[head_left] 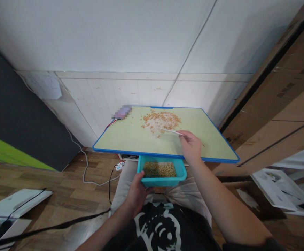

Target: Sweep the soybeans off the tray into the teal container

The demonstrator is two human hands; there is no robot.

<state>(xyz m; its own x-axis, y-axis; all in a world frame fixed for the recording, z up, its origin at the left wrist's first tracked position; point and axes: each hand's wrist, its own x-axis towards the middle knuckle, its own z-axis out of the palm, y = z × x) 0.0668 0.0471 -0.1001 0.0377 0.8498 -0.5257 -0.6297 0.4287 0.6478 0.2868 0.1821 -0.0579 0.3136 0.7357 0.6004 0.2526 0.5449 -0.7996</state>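
Left hand (pixel 136 191) grips teal bin (pixel 159 182), right hand (pixel 191 145) pinches white stick (pixel 171 131); both probably light, stiff; best held by corner, end.

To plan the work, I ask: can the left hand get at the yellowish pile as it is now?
Probably not directly: the left hand holds the teal bin below the tabletop, whose blue edge lies between hand and yellowish pile.

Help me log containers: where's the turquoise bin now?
In the head view, the turquoise bin is low, just right of centre, below the tabletop's near edge, the left hand gripping its left end.
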